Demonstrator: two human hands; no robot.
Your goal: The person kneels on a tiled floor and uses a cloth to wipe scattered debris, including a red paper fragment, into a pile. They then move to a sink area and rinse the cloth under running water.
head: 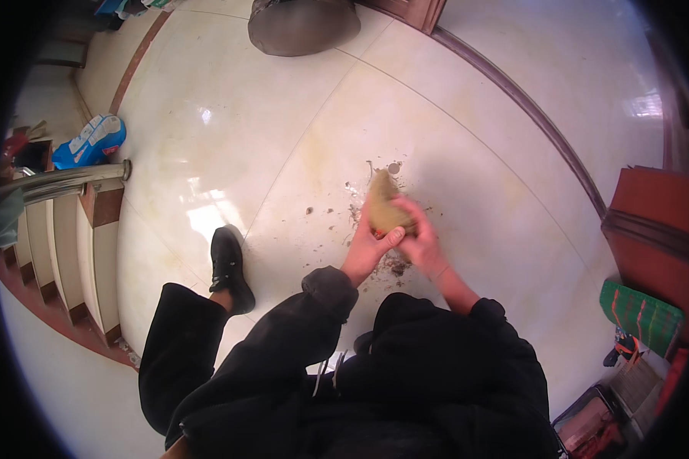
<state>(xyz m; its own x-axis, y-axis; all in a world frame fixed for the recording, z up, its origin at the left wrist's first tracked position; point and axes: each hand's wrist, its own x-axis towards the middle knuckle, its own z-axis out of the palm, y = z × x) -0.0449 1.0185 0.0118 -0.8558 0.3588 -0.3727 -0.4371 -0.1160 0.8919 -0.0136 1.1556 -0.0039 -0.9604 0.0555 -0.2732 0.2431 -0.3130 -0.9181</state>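
Observation:
Both of my hands are around a tapered, curved yellowish-brown object [386, 202], which looks like a bamboo shoot; blur keeps its exact kind unsettled. My left hand [372, 246] grips it from the left side, thumb across its lower end. From the right, my right hand [418, 232] wraps its fingers over the lower part. A small red spot [379, 233] shows beside the left thumb; what it belongs to is hidden. Under and around the hands, dark crumbs [399, 265] and flakes are scattered over the pale tiled floor [298, 143]. A small round disc [394, 167] lies just beyond the object's tip.
A dark round container [304, 28] stands ahead. Stairs [69, 252] with a metal rail [63, 179] and a blue package [92, 140] are at left. A raised strip [522, 97] curves along the right, near a reddish-brown panel [649, 246] and a green woven item [640, 315].

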